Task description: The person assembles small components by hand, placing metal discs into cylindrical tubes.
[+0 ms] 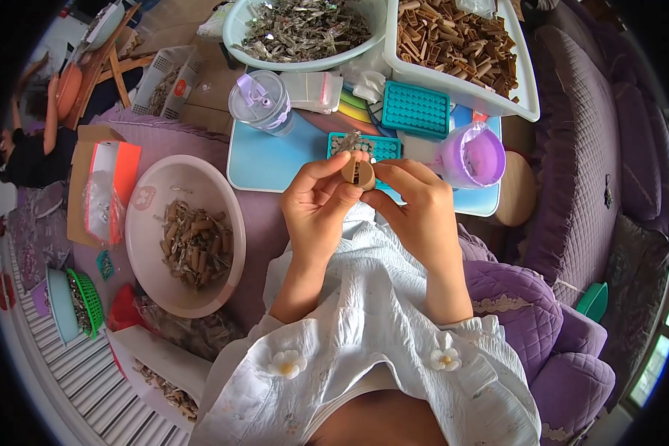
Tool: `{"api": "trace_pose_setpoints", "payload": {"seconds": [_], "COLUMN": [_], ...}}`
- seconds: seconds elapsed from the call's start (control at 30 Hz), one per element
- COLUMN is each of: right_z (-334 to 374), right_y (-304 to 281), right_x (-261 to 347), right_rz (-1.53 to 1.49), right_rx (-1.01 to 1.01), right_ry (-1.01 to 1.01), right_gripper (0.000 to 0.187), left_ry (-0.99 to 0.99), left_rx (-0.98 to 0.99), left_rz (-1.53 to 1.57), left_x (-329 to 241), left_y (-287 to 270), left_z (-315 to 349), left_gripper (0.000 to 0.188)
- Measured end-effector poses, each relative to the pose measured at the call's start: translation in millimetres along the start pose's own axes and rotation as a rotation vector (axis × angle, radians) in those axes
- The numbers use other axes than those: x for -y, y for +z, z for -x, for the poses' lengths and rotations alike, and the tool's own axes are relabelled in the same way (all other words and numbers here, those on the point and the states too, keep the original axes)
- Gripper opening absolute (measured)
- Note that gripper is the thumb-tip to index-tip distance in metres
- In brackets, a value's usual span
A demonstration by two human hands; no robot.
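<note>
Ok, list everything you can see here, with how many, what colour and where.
Small tan piece: one, held in both hands.
Pale pink bowl: one, left, holding brown pieces.
Green-white basin: one, top, silvery bits.
White tub: one, top right, brown pieces.
Teal trays: two, on the table.
Blue table: one, centre.
Clear cup: one, lilac lid.
Purple cup: one, right.
Purple cushions: several, right.
Left hand, right hand: fingertips pinching the piece.
</note>
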State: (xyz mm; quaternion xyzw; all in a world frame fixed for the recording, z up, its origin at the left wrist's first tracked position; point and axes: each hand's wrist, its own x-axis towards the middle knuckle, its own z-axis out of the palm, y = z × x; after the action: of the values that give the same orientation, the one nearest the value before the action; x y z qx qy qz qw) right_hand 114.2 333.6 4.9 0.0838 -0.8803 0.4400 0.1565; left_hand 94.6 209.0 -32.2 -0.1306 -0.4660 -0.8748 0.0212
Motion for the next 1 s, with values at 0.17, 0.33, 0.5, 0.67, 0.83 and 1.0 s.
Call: {"api": "trace_pose_setpoints", "payload": {"seconds": [0.17,0.33,0.5,0.67,0.83,1.0], "right_z": [-3.5,-7.2,-9.9,-6.1,-3.9,-1.0], "right_y": [-8.7,-19.5,-21.2,-21.6,-14.1,-11.0], "right_x": [-2.0,-2.7,1.6,6.9,14.2,15.1], "right_rz": [0.027,0.054,0.244,0.354,0.484,0.586], "right_rx": [0.119,0.222,0.246,0.219,0.170,0.134], "right_ry": [0.063,0.096,0.031,0.066,0.075,0.024], "right_gripper": [0.020,0.018,0.017,0.019,0.016,0.012], "left_ry": [-0.016,-0.040,-0.067,0.034,-0.004,-0.030], "left_rx": [0.098,0.158,0.118,0.078,0.068,0.081], "left_rz": [-0.079,-0.036,-0.155,-0.221,-0.268,-0.277], "left_x": [0.8,5.9,7.0,15.3,17.6,13.9], "left_y": [-2.8,-1.6,7.2,20.5,19.5,21.7], "left_z": [-0.8,0.9,4.6,7.7,4.9,5.1], "left_gripper": [0.027,0.027,0.029,0.036,0.039,0.038]}}
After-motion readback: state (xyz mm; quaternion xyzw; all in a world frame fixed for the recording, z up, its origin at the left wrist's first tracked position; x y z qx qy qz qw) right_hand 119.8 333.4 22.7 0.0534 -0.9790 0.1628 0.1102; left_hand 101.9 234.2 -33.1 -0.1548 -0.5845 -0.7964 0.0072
